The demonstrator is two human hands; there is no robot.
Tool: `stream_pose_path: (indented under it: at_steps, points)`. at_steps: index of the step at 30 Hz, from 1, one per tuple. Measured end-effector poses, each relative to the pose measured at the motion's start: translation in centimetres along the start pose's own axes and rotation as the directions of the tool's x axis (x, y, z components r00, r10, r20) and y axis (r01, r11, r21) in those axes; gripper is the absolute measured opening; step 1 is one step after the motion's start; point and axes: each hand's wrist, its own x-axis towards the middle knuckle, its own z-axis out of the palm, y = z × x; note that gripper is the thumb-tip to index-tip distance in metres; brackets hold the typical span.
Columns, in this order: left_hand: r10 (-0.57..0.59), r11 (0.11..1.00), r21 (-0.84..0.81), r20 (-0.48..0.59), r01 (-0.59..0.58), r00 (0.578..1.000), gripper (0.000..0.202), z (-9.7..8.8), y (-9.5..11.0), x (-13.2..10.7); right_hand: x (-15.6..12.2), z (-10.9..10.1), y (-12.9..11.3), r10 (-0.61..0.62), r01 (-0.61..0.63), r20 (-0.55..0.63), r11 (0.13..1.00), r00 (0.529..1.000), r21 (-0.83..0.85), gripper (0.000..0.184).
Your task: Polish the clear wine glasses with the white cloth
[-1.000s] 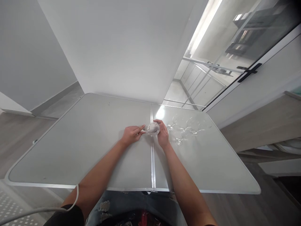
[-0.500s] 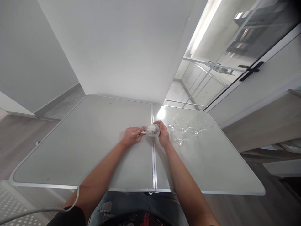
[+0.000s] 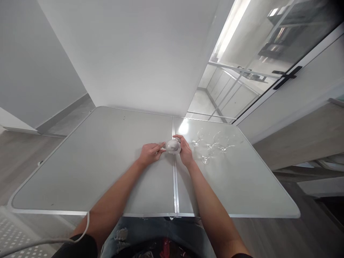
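A clear stemmed wine glass (image 3: 172, 146) is held sideways above the table's middle seam, its bowl toward the right. My left hand (image 3: 150, 154) is closed at the glass's left end, thumb and fingers pinching around its stem or foot. At the bowl's open end my right hand (image 3: 186, 151) is curled, its fingers partly hidden by the bowl. Something whitish shows in or around the bowl, perhaps a cloth; I cannot make out its edges. To the right, several clear stemmed glasses (image 3: 205, 159) lie on their sides on the table.
The pale folding table (image 3: 80, 168) has a metal rim and a metal centre seam (image 3: 175, 193). A white wall (image 3: 134, 57) rises behind it, with a glass-paned door (image 3: 236, 71) at the back right. A pale cable (image 3: 53, 239) passes by my left arm.
The glass has turned slightly between my hands, and the fingers of my right hand have shifted a little at the bowl. The camera view has moved slightly.
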Motion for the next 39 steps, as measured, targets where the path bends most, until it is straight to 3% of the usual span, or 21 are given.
stream_pose_path:
  at_steps: [7, 14, 18, 23, 28, 31, 34, 36, 39]
  points:
    - [0.009, 1.000, -0.024, -0.044, -0.010, 0.999, 0.032, 0.1, 0.5, 0.3, 0.1, 0.3, -0.1, -0.028, 0.044, -0.097, 0.985, 0.995, 0.168, 0.036]
    - [-0.024, 0.999, -0.034, 0.027, 0.025, 0.999, 0.031, -0.1, 0.4, 0.3, -0.2, 0.2, -0.3, -0.024, 0.024, -0.055, 1.000, 0.998, 0.000, 0.045]
    - [-0.043, 0.997, -0.058, 0.030, 0.045, 0.999, 0.030, -0.1, 0.4, 0.4, 0.1, -0.3, -0.2, 0.013, -0.011, -0.022, 0.996, 1.000, 0.091, 0.046]
    - [-0.070, 0.994, -0.080, 0.038, 0.073, 0.997, 0.031, -0.1, 0.6, 0.5, 0.3, -0.4, -0.1, 0.024, -0.012, -0.060, 0.981, 0.998, 0.191, 0.038]
    - [-0.105, 0.989, -0.102, 0.050, 0.110, 0.993, 0.033, 0.0, 1.1, 0.6, 0.3, -0.2, -0.1, 0.004, 0.016, -0.103, 0.981, 0.995, 0.192, 0.036]
    - [-0.186, 0.961, -0.197, 0.065, 0.195, 0.980, 0.033, 0.0, 1.2, 0.6, 0.3, -0.2, -0.2, 0.001, 0.012, -0.091, 0.989, 0.996, 0.150, 0.039]
    - [-0.333, 0.841, -0.404, 0.138, 0.360, 0.933, 0.036, 0.0, 1.1, 0.7, 0.2, -0.4, -0.3, -0.047, 0.054, -0.088, 0.995, 0.995, 0.081, 0.040]
    - [-0.420, 0.672, -0.550, 0.269, 0.496, 0.867, 0.042, -0.1, 0.9, 0.9, 0.0, -0.5, -0.4, -0.112, 0.116, -0.090, 0.993, 0.990, 0.035, 0.041]
    - [-0.447, 0.421, -0.634, 0.477, 0.649, 0.757, 0.050, -0.3, 0.7, 1.2, -0.2, -0.6, -0.6, -0.178, 0.177, -0.073, 0.984, 0.981, -0.022, 0.042]
